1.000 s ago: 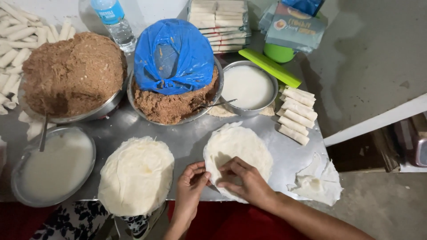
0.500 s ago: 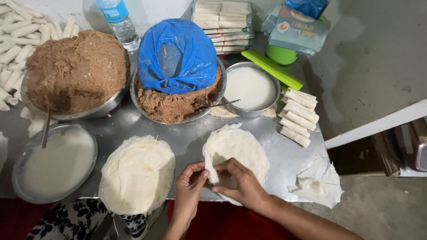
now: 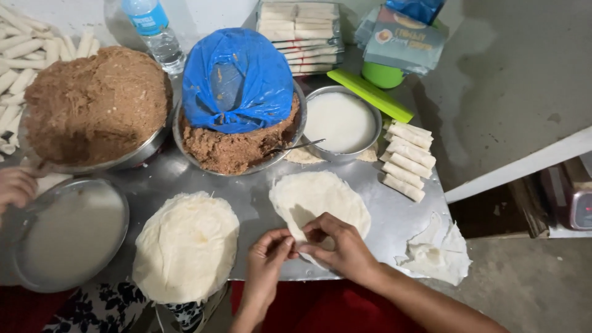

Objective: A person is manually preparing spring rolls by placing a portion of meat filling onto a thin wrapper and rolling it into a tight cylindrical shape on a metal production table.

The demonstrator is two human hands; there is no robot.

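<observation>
— Where is the wrapper sheet now?
— Flat on the metal table, just below the bowl of brown filling. Both hands sit at its near edge. A second ago the fingers were spread over that edge; now they have drawn together and pinch it

— So the hands are closed on it?
— Yes. The left hand nips the edge between thumb and fingertips, and the right hand curls over the same spot, fingertips meeting the left. The edge looks lifted and folded a little, where before it lay flatter, so I judge a single sheet is being peeled or turned up

— What lies around it?
— To the left, a stack of round wrappers. Behind, a small bowl of white liquid with a spoon across to the filling. To the right, a row of finished rolls and some torn scraps. Far left, another person's hand by a pan of white liquid
</observation>
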